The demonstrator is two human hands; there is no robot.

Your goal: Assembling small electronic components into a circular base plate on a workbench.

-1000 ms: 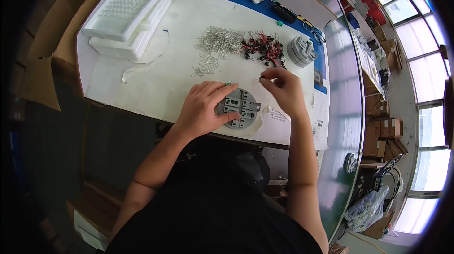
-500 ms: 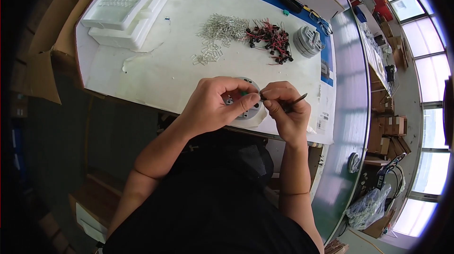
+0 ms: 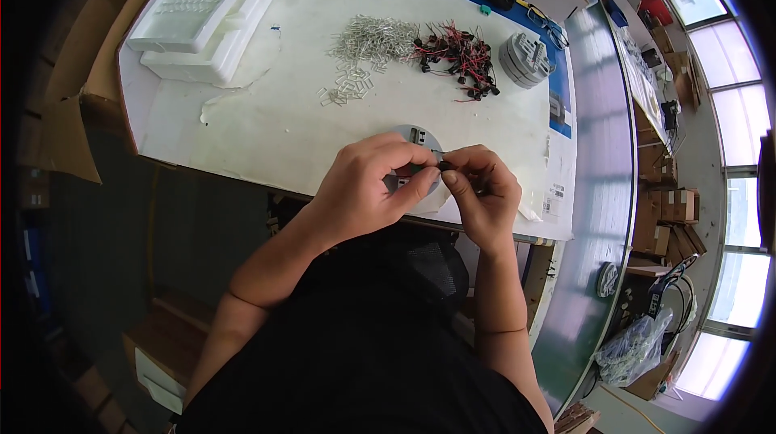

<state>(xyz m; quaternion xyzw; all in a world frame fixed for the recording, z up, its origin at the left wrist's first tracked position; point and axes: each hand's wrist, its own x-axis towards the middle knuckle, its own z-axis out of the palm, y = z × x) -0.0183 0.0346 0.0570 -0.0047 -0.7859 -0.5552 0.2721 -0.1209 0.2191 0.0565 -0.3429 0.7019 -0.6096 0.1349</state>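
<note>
My left hand (image 3: pixel 368 183) and my right hand (image 3: pixel 488 195) meet over the near edge of the table, fingertips almost touching. Between their thumbs and forefingers is a small black part (image 3: pixel 444 166), mostly covered, so its kind cannot be made out. Both hands are closed in a pinch on it. Right beneath them lies a grey round disc (image 3: pixel 417 136) with dark slotted fittings on top, partly hidden by my left hand. Whether my right palm also holds a thin tool is hidden.
Clear U-shaped pieces (image 3: pixel 368 42) lie heaped beyond my hands, beside a pile of black parts with red and black wires (image 3: pixel 462 58). Stacked grey discs (image 3: pixel 525 61) stand at right. White foam trays (image 3: pixel 198 22) occupy the far left; pliers (image 3: pixel 540 18) lie at the back.
The dark, thin tool end that stuck out past my right hand no longer shows. My right fingers have curled in closer, and more of the disc's upper side is visible.
</note>
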